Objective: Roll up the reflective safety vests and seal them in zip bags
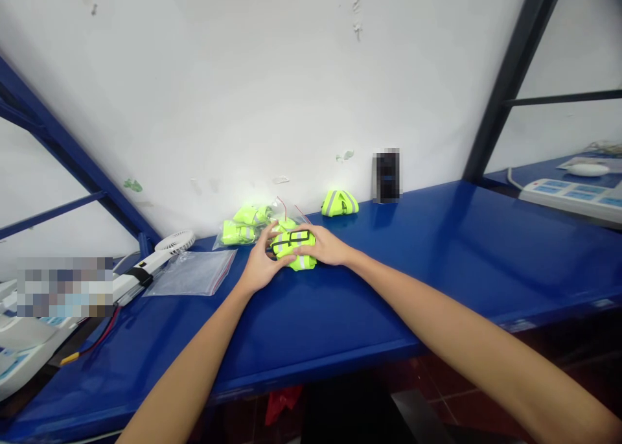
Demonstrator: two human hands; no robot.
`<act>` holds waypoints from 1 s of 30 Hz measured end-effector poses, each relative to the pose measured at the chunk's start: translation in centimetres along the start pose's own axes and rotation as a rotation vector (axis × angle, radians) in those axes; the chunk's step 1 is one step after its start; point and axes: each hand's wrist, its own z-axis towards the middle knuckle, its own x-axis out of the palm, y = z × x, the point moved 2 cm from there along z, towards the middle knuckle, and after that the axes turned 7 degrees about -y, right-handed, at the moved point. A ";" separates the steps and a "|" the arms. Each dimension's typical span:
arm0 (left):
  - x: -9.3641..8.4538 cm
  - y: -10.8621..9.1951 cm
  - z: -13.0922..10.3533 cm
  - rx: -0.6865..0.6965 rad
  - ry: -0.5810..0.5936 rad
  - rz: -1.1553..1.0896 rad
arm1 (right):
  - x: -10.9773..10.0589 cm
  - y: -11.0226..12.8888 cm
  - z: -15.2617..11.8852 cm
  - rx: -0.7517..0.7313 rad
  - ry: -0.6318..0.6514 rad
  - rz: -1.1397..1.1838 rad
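On the blue table (389,269), just before some bagged bundles (238,233), the left hand (258,264) and right hand (329,245) grasp a strapped yellow bundle (296,240) between them, apparently neatening it; any next move likely calls for keeping its folds snug.

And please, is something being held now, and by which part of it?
Yes, a folded neon-yellow bundle: the left hand holds its left side, the right hand its right side.

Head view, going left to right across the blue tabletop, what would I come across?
White handheld fan, pair of bagged neon-yellow reflective bundles, held neon-yellow bundle, lone neon-yellow bundle, blurred dark object.
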 end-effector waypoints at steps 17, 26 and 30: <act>0.1 -0.9 -0.6 0.184 0.137 0.279 | 0.7 -0.3 0.0 0.199 0.118 0.059; -6.5 -2.8 0.9 0.254 -0.401 0.823 | 0.8 0.7 0.0 0.118 -0.085 -0.161; -11.5 -0.8 1.5 -0.254 -0.186 1.213 | 0.5 0.8 -0.2 0.114 -0.120 -0.270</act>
